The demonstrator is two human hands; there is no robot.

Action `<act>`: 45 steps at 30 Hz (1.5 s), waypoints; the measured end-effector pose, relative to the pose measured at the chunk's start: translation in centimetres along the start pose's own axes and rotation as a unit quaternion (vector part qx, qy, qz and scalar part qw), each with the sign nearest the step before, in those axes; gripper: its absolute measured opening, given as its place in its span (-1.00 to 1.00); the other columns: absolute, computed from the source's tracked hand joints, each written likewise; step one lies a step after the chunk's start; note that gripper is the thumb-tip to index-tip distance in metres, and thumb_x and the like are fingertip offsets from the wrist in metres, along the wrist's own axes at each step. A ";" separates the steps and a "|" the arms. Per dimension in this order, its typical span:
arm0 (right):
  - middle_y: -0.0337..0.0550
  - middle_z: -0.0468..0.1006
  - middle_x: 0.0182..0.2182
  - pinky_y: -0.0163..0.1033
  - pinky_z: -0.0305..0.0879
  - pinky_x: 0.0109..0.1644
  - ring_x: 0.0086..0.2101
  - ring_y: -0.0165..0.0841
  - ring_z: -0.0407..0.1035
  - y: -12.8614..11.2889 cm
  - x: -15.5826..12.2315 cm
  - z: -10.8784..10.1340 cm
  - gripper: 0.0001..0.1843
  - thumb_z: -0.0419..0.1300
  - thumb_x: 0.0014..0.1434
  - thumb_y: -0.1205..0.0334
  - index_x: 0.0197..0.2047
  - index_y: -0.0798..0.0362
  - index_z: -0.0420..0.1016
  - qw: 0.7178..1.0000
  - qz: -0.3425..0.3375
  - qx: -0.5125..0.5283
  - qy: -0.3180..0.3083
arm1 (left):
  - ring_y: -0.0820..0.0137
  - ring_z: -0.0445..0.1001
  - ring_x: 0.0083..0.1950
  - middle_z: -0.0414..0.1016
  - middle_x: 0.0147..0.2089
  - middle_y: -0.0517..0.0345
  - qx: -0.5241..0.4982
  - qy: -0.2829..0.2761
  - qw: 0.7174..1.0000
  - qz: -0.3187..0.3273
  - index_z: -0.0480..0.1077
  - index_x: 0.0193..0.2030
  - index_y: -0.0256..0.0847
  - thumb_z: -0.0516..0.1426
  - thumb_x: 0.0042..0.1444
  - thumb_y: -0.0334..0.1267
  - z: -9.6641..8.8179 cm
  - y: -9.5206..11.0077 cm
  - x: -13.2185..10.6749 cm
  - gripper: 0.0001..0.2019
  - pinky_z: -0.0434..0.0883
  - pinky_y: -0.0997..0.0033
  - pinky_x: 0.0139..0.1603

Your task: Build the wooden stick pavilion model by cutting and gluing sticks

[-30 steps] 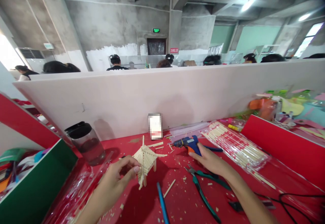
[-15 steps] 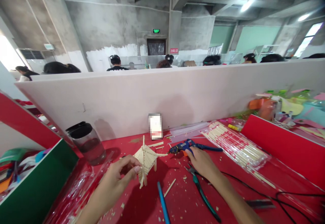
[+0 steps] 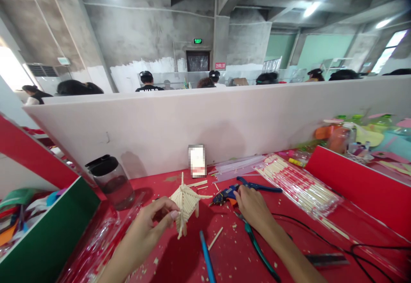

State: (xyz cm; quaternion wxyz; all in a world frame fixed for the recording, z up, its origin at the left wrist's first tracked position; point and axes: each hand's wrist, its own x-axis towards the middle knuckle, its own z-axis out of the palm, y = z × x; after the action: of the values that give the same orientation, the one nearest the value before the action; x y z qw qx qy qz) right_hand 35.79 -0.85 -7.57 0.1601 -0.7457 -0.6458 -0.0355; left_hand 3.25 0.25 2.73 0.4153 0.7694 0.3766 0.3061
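My left hand (image 3: 150,218) pinches the edge of a small pavilion-like model (image 3: 186,201) made of pale wooden sticks, with a pointed roof and legs below. My right hand (image 3: 252,201) is closed round a blue hot glue gun (image 3: 226,194) with an orange trigger; its nozzle points left toward the model, and the palm hides its handle. Just behind the gun lie blue-handled pliers (image 3: 261,186). Green-handled cutters (image 3: 257,242) are partly under my right wrist. A blue pen-like stick (image 3: 207,257) and a loose wooden stick (image 3: 215,238) lie in front of the model.
The red tabletop (image 3: 167,257) is strewn with wood scraps. A dark-lidded bottle (image 3: 112,182) stands left, packs of wooden sticks (image 3: 298,184) lie right. A phone-like screen (image 3: 197,162) leans on the white partition (image 3: 154,133). A black cable (image 3: 308,231) crosses the right side.
My right hand and the glue gun have shifted slightly down and left, uncovering more of the blue-handled pliers. My left hand and the stick model have hardly moved.
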 end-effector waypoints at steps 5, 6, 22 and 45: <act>0.04 0.58 -0.20 -0.08 0.31 -0.02 -0.15 -0.10 0.46 -1.2 0.0 -2.6 -0.85 0.08 0.43 0.27 -0.19 0.07 0.42 0.993 -0.068 0.084 0.035 | 0.35 0.52 -0.35 0.62 -0.36 0.19 -0.011 0.003 1.000 0.019 0.49 -0.23 -0.11 0.12 0.38 -0.18 0.0 0.0 -0.2 -0.82 0.37 0.45 -0.28; -0.02 0.58 -0.19 -0.14 0.33 -0.01 -0.15 -0.17 0.46 -2.0 -0.3 -3.3 -0.86 0.08 0.44 0.25 -0.17 0.05 0.43 0.989 -0.091 0.111 0.036 | 0.34 0.53 -0.32 0.62 -0.34 0.19 -0.006 0.004 1.000 0.025 0.49 -0.22 -0.11 0.13 0.38 -0.19 0.0 0.0 -0.3 -0.84 0.38 0.45 -0.26; -0.18 0.62 -0.28 -0.29 0.39 -0.19 -0.27 -0.32 0.51 -11.8 -4.8 -6.2 -0.91 0.24 0.35 0.33 -0.13 -0.03 0.56 0.849 -0.232 0.473 0.045 | 0.34 0.46 -0.27 0.52 -0.29 0.16 0.056 -0.008 0.995 0.084 0.49 -0.25 -0.12 0.18 0.36 -0.17 0.9 0.2 -0.4 -0.85 0.37 0.45 -0.22; -0.18 0.59 -0.30 -0.25 0.37 -0.20 -0.29 -0.30 0.50 -12.1 -4.5 -6.1 -0.90 0.23 0.34 0.31 -0.20 -0.02 0.58 0.855 -0.208 0.475 0.029 | 0.35 0.42 -0.29 0.48 -0.30 0.19 0.083 -0.030 0.995 0.048 0.42 -0.23 -0.13 0.07 0.44 -0.12 0.7 0.5 -0.6 -0.77 0.31 0.45 -0.23</act>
State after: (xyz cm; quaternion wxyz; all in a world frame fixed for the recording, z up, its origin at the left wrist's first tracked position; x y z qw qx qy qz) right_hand 24.19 -5.52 -0.60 0.5024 -0.4264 -0.7189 0.2213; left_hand 3.67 -0.70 2.74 0.3463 0.8272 0.3509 0.2697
